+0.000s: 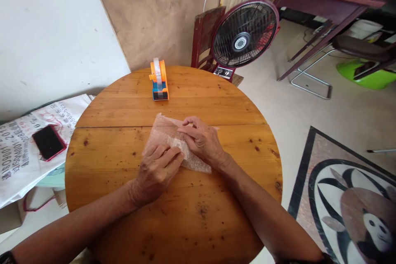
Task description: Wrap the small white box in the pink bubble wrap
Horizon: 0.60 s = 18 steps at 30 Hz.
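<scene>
A sheet of clear bubble wrap (161, 127) lies on the round wooden table, folded around a small pale item with a printed label (178, 144). What the item is cannot be made out. My left hand (159, 169) is closed on the near left part of the wrap, its curled fingertips against the small item. My right hand (202, 140) is over the right side, thumb and index finger pinched together at a fold of the wrap. An orange and blue tape dispenser (159, 80) with a roll of clear tape stands beyond the wrap, apart from both hands.
The round wooden table (117, 144) has a seam across it. Behind it are a fan (244, 35) and a wooden chair (206, 33). At left, a phone (49, 142) lies on a white printed sack (18, 152). A dark red desk (321, 2) stands at the back right.
</scene>
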### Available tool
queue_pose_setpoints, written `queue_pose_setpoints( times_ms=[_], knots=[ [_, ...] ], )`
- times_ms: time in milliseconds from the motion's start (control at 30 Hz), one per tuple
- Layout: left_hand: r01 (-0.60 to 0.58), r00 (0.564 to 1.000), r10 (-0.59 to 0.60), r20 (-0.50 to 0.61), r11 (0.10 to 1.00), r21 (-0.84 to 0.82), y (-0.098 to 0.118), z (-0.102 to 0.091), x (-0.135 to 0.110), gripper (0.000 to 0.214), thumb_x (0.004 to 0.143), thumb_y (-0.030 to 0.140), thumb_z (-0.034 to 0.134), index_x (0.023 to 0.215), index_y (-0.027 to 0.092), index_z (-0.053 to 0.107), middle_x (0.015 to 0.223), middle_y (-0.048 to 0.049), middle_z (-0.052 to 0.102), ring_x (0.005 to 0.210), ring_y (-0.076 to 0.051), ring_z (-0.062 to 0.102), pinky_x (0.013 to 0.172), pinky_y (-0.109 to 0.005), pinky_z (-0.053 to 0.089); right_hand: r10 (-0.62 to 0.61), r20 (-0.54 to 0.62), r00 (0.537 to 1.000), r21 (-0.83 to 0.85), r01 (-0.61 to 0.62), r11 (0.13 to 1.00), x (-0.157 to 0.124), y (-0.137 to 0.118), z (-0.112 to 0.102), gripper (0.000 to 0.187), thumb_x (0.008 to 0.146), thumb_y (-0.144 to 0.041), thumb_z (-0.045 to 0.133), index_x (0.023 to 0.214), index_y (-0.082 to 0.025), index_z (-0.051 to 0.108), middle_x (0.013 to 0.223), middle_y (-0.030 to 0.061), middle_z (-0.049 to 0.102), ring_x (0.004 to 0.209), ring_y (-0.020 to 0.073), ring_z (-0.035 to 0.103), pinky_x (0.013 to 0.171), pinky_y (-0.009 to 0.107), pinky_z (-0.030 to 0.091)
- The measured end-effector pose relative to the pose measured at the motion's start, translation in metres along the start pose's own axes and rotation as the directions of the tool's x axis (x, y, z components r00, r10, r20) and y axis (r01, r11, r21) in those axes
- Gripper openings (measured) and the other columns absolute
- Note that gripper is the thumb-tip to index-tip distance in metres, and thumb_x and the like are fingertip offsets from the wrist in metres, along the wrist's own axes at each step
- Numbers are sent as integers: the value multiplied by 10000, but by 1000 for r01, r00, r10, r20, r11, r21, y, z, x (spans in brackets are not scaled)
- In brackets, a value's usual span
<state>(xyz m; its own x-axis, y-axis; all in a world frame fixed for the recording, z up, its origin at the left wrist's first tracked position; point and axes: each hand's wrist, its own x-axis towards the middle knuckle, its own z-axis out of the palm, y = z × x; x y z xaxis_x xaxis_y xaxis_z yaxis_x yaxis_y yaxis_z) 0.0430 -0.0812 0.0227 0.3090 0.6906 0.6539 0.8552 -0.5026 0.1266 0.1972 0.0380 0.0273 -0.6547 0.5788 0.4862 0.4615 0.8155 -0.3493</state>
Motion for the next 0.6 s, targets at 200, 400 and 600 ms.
queue_pose_setpoints(
  times_ms=[200,400,600],
  knots=[
    [7,1000,-7,-15,1000,6,-2,1,-2,195,875,74,603,1043,142,674,1005,-78,745,920,-256,600,780,-402,459,268,-20,963,315,-248,916,3,4,6,229,815,-126,554,878,-224,750,926,36,661,761,142,611,677,259,477],
    [34,999,-34,7,999,-31,-1,2,-1,198,891,78,553,1020,168,673,987,-71,731,940,-237,591,810,-380,495,445,-14,895,473,-386,792,13,21,-6,124,808,-255,588,807,-201,700,800,12,635,606,114,481,581,254,406],
    [77,995,-75,60,997,-23,0,0,1,151,851,110,577,953,141,684,1119,-149,676,997,-290,581,824,-428,517,509,295,809,704,-544,457,18,15,-19,238,786,-402,634,881,-191,690,624,-48,546,518,86,423,505,228,346]
  ],
)
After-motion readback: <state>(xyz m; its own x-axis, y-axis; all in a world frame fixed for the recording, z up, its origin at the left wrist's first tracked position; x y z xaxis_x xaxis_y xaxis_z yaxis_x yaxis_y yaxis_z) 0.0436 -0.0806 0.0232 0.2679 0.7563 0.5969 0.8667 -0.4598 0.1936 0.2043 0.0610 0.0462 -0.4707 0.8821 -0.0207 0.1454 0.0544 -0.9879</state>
